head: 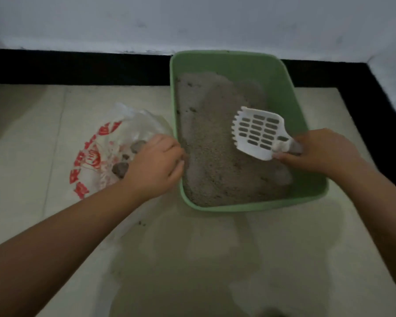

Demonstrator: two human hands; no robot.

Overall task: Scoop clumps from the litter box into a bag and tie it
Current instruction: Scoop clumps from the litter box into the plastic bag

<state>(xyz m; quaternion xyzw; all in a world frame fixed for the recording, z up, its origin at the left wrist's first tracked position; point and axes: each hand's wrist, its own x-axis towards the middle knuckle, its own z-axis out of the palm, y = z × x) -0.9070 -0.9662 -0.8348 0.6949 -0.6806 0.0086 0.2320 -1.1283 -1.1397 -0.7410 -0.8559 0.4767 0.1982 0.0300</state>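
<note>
A green litter box (288, 88) full of grey litter (215, 161) stands on the floor against the wall. My right hand (320, 152) grips the handle of a white slotted scoop (258, 132), held empty just above the litter. To the left of the box lies a clear plastic bag (96, 154) with red print, holding a few dark clumps (120, 169). My left hand (156, 165) is closed at the bag's edge, right beside the box's left wall; the fingers hide what they pinch.
Pale floor tiles (215, 259) spread in front of me, with a few litter crumbs (142, 223) near the box. A black skirting strip (78, 65) and white wall (192, 21) run behind, and the wall turns a corner at the right.
</note>
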